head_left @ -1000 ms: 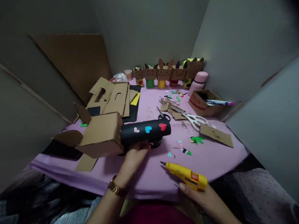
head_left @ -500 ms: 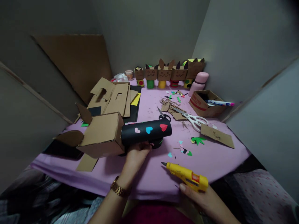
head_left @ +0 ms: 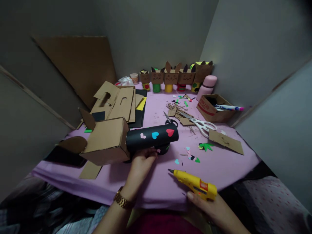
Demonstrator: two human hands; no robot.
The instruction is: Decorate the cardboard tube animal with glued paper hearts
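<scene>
My left hand [head_left: 144, 161], a gold watch on its wrist, reaches under a black paper tube [head_left: 136, 139] dotted with pink, blue and red paper hearts. Its curled fingers grip the underside, partly hidden, beside a second dark rounded piece [head_left: 163, 149]. The tube lies on its side, joined to a cardboard box head [head_left: 106, 138] with two brown ears on the left. In my right hand [head_left: 202, 204] is a yellow glue gun [head_left: 195, 182], its nozzle pointing left above the table's front part. Small paper hearts [head_left: 176, 162] lie between the tube and the glue gun.
White scissors [head_left: 201, 125], black scissors [head_left: 170, 121] and cardboard scraps [head_left: 176, 110] lie behind. A small box of pens [head_left: 209, 109] and a pink bottle [head_left: 207, 87] stand right. Several box-headed figures [head_left: 172, 78] line the back; cut cardboard [head_left: 117, 104] is piled left.
My left fingers have shifted very slightly under the tube. The glue gun and the cardboard head stay where they were.
</scene>
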